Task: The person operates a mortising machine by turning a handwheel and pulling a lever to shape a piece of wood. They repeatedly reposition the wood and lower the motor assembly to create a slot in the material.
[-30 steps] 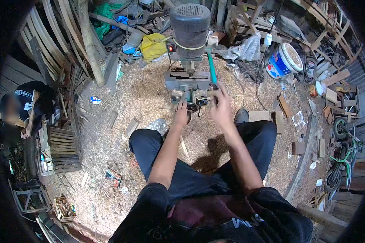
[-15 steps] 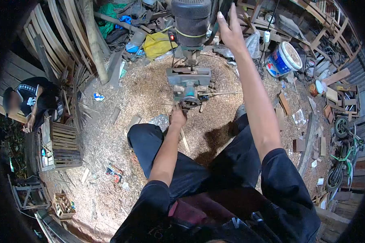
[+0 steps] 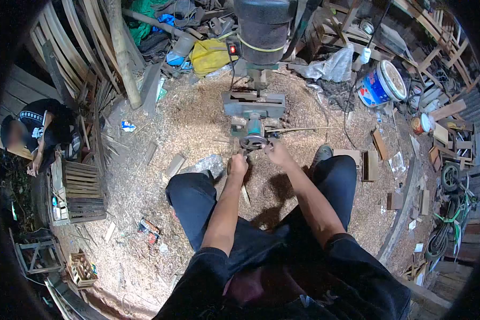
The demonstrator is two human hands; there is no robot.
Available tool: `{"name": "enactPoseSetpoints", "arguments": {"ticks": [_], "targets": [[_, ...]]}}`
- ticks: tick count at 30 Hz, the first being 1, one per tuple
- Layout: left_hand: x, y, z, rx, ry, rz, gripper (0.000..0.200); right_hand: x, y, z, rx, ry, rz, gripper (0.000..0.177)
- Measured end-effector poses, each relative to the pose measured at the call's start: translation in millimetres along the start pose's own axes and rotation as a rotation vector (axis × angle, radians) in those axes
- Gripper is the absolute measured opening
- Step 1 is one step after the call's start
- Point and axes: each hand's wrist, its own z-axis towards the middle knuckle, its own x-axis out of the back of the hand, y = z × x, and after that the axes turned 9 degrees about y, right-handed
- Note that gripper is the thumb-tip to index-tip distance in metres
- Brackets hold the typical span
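Observation:
In front of me stands a drill-press-like machine with a dark motor (image 3: pixel 264 32) on top and a metal vise (image 3: pixel 254 104) below its spindle. A round handwheel (image 3: pixel 253 142) faces me at the near end of the vise. My left hand (image 3: pixel 238 164) is closed just below the wheel's left side; what its fingers grip is too small to make out. My right hand (image 3: pixel 278 154) has its fingers bent around the right rim of the handwheel. A thin wooden stick (image 3: pixel 304 128) juts out to the right of the vise.
Wood shavings (image 3: pixel 192 122) cover the ground. A person (image 3: pixel 42 130) sits at the left by a slatted crate (image 3: pixel 82 192). At the right are a paint bucket (image 3: pixel 381 84), wood offcuts (image 3: pixel 378 144) and a small green bicycle (image 3: pixel 450 213). A red switch (image 3: pixel 232 49) glows beside the motor.
My right hand has come down from beside the motor to the handwheel's right side. My left hand has shifted slightly down and right. The view has moved a little.

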Motion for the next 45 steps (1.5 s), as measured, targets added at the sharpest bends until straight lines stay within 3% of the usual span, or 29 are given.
{"name": "enactPoseSetpoints", "arguments": {"ticks": [6,10,12,14,16,18,19,21,22,24,26,29,33,34,37,42,45], "targets": [[25,-32,18,0.102,-0.077,-0.007,0.032,12,-13,2,-0.099,-0.077,-0.015,0.047],[26,-33,20,0.162,-0.102,0.001,0.042,28,-26,21,-0.078,0.075,-0.017,0.045],[31,-20,30,0.068,-0.004,-0.077,0.044,53,-42,46,-0.117,0.143,0.064,0.044],[42,-3,38,-0.045,0.076,-0.155,0.043,86,-84,72,0.127,0.487,0.178,0.043],[63,21,44,-0.182,0.146,-0.234,0.040,134,-136,104,0.166,0.598,0.255,0.055],[67,31,47,-0.247,0.158,-0.272,0.042,173,-176,152,0.344,0.788,0.399,0.061],[69,35,47,-0.280,0.165,-0.290,0.043,198,-213,157,0.260,0.748,0.461,0.067],[75,43,40,-0.296,0.098,-0.259,0.045,234,-256,196,0.508,0.919,0.431,0.069],[75,43,39,-0.308,0.051,-0.208,0.046,249,-271,224,0.649,0.962,0.416,0.057],[69,39,36,-0.328,-0.021,-0.212,0.050,264,-300,230,0.680,0.845,0.591,0.055],[61,36,33,-0.327,0.015,-0.216,0.055,267,-316,221,0.449,0.510,0.942,0.055],[56,38,23,-0.299,-0.047,-0.243,0.067,272,-300,191,0.221,0.327,0.925,0.055],[35,30,22,-0.395,0.022,-0.181,0.085,256,-267,181,0.524,0.359,0.860,0.075],[32,29,21,-0.380,-0.001,-0.169,0.088,246,-266,163,0.439,0.391,0.812,0.079],[31,35,17,-0.351,-0.057,-0.143,0.096,222,-243,124,0.440,0.378,0.979,0.080],[22,27,20,-0.368,-0.057,-0.123,0.101,190,-218,52,0.486,0.431,1.017,0.051],[13,24,29,-0.355,-0.095,-0.019,0.100,212,-223,43,0.248,0.276,0.924,0.039]]}}
